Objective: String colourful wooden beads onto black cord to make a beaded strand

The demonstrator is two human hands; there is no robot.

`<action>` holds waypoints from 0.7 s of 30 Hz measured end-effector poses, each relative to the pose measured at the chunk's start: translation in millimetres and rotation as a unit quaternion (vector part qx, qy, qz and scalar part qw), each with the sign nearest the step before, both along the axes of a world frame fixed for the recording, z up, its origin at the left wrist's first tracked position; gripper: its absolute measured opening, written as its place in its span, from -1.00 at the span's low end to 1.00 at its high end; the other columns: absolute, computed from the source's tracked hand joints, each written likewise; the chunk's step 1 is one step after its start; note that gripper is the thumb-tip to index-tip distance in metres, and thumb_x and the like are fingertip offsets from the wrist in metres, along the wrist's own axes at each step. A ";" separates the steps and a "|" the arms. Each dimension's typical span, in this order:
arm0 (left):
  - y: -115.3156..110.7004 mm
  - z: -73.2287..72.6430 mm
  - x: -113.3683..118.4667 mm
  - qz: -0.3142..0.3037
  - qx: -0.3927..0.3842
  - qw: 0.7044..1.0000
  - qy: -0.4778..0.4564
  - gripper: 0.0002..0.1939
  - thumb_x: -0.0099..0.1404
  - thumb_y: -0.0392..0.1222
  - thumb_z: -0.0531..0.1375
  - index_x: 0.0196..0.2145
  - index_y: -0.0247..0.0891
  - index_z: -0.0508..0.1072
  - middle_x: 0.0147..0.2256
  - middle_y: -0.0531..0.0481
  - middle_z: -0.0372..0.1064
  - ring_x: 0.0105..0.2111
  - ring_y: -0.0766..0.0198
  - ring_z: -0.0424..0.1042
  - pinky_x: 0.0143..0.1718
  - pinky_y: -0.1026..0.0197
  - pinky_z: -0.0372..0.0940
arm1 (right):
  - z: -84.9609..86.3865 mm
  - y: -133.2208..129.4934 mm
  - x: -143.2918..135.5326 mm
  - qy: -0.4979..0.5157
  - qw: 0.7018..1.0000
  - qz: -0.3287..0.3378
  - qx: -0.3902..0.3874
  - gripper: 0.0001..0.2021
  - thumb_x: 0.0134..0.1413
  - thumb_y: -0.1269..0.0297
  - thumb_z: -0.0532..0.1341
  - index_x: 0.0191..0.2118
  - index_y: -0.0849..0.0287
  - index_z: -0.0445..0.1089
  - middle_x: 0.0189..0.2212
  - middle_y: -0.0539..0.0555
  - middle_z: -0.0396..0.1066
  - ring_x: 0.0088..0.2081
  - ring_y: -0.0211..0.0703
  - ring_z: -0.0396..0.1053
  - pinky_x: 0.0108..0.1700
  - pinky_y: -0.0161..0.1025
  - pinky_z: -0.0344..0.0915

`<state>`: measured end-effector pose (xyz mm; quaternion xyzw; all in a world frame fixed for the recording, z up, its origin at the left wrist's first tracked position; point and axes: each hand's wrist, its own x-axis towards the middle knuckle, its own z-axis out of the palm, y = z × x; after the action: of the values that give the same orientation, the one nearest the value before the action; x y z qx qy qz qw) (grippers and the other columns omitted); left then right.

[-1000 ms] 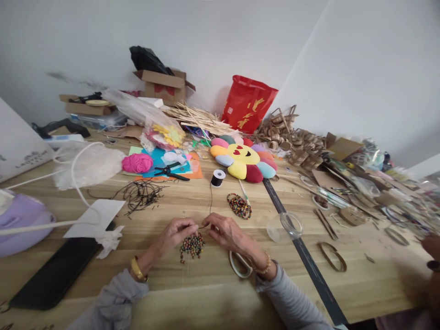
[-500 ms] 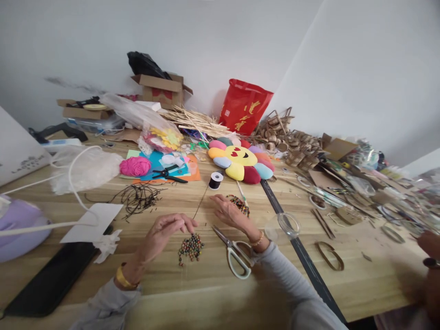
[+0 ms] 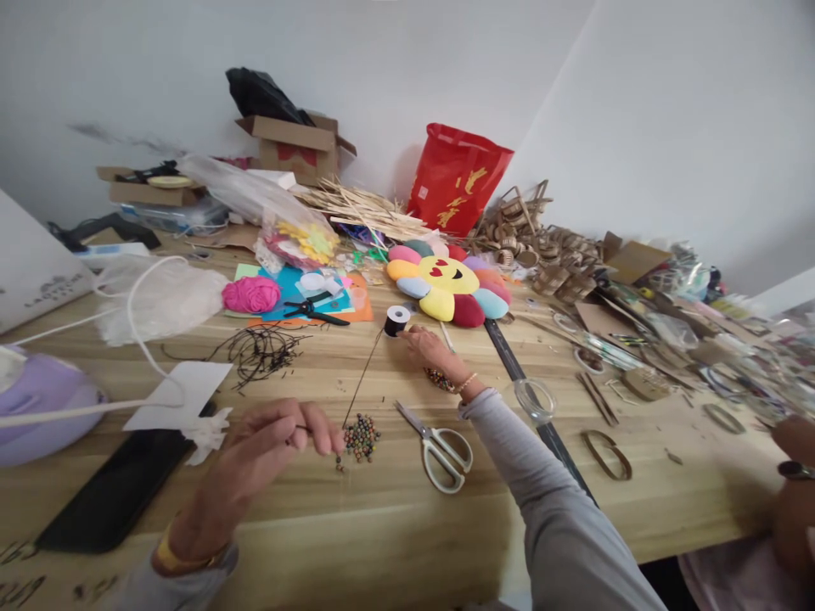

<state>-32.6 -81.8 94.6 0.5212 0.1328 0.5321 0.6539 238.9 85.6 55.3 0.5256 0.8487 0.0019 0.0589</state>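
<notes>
The left hand [image 3: 273, 437] is hovering over the near part of the table [image 3: 382, 543], left of the loose beads [image 3: 362, 437], with its thumb and fingers pinching the black cord [image 3: 362, 378]. The cord is running from there up to the spool [image 3: 396, 322], which is standing upright near the middle of the table. The right hand [image 3: 429, 348] is reaching far forward, its fingers stretching to the near right side of the spool; whether they are gripping it, one cannot tell.

The beads are lying in a small heap just beside the left fingertips. To their right, the scissors [image 3: 439, 454] are resting with their tips pointing far left and their white handles pointing near right. A beaded string [image 3: 438, 379] is lying partly hidden under the right wrist. Farther right, a clear ring [image 3: 535, 400] is lying across a dark strip [image 3: 506, 352].

Beyond the spool, a flower cushion [image 3: 451, 284] is spreading its coloured petals, and a red bag [image 3: 457, 180] is standing behind it. On the left, cut cords [image 3: 261, 352] are lying in a tangle, nearer than the pliers [image 3: 315, 311] and the pink yarn [image 3: 251, 294]. At the far left, a white sheet [image 3: 182, 395] is partly covering a black case [image 3: 118, 492]. Another person's hand [image 3: 795, 441] is showing at the right edge.
</notes>
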 end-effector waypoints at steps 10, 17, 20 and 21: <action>-30.1 26.6 -17.6 -0.032 -0.025 0.999 -0.023 -0.78 0.32 -0.08 0.16 -0.41 -0.17 0.52 -0.48 0.05 0.51 -0.44 0.24 0.49 -0.25 0.18 0.38 | 6.6 -12.6 1.9 -0.005 0.999 -0.004 0.047 -0.73 0.24 0.39 0.08 0.02 0.28 0.32 -0.07 0.29 0.32 -0.01 0.03 0.24 0.07 -0.05 0.13; -35.9 41.2 -6.1 -0.055 0.042 0.998 0.003 -0.69 0.34 -0.04 0.13 -0.51 -0.20 0.43 -0.50 0.04 0.54 -0.46 0.23 0.52 -0.31 0.21 0.40 | -4.2 -21.8 -24.5 0.053 0.992 0.116 -0.014 -0.54 0.24 0.31 0.12 0.23 0.18 0.12 0.02 0.22 0.33 0.01 -0.07 0.32 0.02 -0.19 0.25; -41.2 35.2 -4.0 -0.108 0.088 0.990 0.007 -0.57 0.36 0.03 0.07 -0.61 -0.22 0.31 -0.60 0.06 0.49 -0.56 0.28 0.51 -0.45 0.28 0.36 | -2.9 -16.5 -25.9 0.018 0.998 0.055 0.003 -0.50 0.20 0.38 0.14 0.25 0.19 0.10 0.04 0.24 0.32 0.02 -0.06 0.32 0.03 -0.19 0.25; -44.4 31.0 -4.2 -0.126 0.102 0.987 0.010 -0.53 0.35 0.07 0.07 -0.64 -0.22 0.28 -0.64 0.07 0.45 -0.61 0.29 0.49 -0.48 0.28 0.35 | -1.1 -14.8 -24.2 0.012 0.999 0.040 0.009 -0.51 0.20 0.41 0.13 0.24 0.19 0.12 0.03 0.24 0.32 0.01 -0.06 0.32 0.02 -0.19 0.25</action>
<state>-36.8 -126.2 125.6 0.6032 0.0174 0.4507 0.6579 214.7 70.7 54.3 0.4920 0.8695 0.0051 0.0436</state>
